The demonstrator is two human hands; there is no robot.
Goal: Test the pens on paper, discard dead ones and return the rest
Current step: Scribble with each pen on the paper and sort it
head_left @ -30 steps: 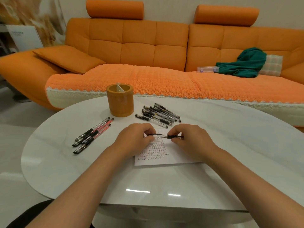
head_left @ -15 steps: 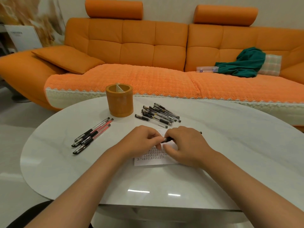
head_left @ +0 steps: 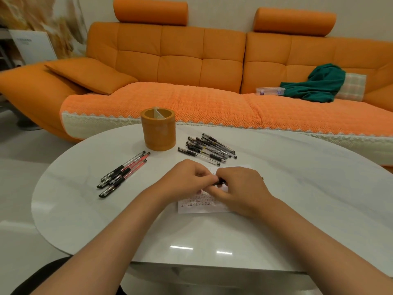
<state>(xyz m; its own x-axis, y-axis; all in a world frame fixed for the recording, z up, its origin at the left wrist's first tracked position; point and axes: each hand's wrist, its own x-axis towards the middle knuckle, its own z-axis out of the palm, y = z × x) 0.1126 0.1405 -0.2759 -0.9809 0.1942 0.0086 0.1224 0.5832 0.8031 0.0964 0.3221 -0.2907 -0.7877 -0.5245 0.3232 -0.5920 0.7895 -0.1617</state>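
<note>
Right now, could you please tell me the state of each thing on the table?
Paper: flat, partly written on.
Pen: held over the paper.
Left hand: pinches the pen's end.
Right hand: grips the pen.
Pen holder: upright, no pens visible inside.
Black pens: heaped loose.
Red pens: lying side by side.

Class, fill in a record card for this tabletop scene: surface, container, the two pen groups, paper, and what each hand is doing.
Surface: white oval marble-look table
Container: orange cylindrical pen holder, upright, beyond the hands
Left group: red and clear pens with black caps, lying side by side
Right group: heap of black pens, right of the holder
Paper: white sheet with rows of marks, partly under the hands
Left hand: pinches black pen
Right hand: grips the same pen
</note>
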